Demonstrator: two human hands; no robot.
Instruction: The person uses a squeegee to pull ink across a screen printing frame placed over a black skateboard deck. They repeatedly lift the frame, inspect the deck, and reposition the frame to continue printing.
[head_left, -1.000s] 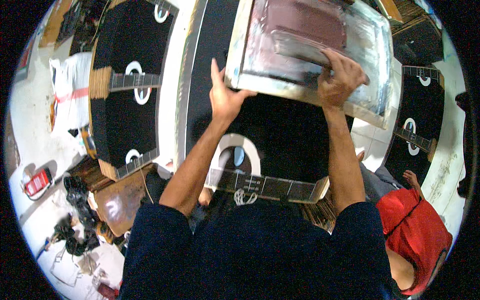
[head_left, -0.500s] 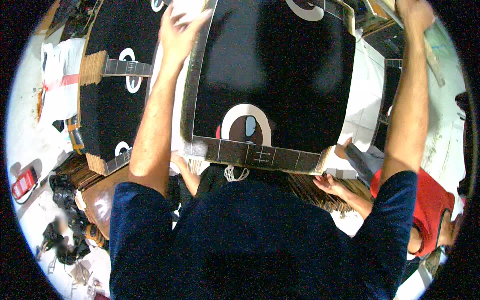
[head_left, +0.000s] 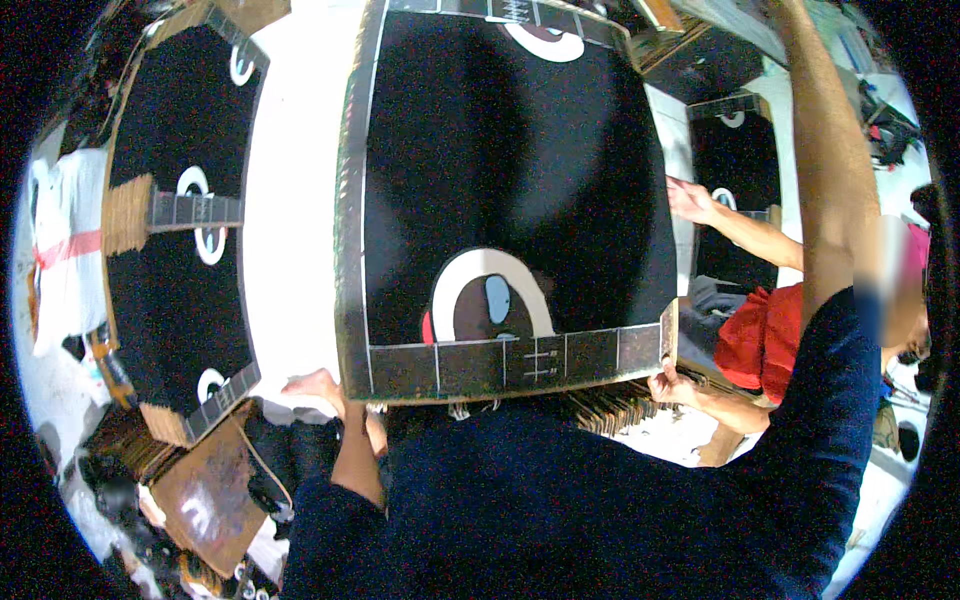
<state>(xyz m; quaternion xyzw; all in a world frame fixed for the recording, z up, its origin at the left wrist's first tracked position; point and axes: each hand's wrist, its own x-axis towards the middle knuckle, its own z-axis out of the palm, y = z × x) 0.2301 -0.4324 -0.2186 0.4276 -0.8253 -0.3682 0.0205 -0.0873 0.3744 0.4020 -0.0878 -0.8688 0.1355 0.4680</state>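
A black printed board (head_left: 510, 160) with white-ringed eye graphics and gridded edge strips lies in front of me. My left hand (head_left: 315, 385) is beside its lower-left corner, fingers stretched out. My right arm (head_left: 830, 150) reaches up to the top right edge of the picture, where the hand is out of sight. A co-worker in red (head_left: 760, 345) has one hand (head_left: 690, 198) at the board's right side and the other (head_left: 668, 385) at its lower-right corner.
Stacked black boards (head_left: 175, 300) stand at left, others (head_left: 730, 160) at right. Below lie a brown panel (head_left: 200, 495), black bags and a pile of thin sheets (head_left: 590, 410). A white bundle with a red stripe (head_left: 65, 280) is at far left.
The screen frame has swung off the board toward the upper right with my right hand. My left hand has dropped to the lower left. The co-worker's hands have come to the board's right side.
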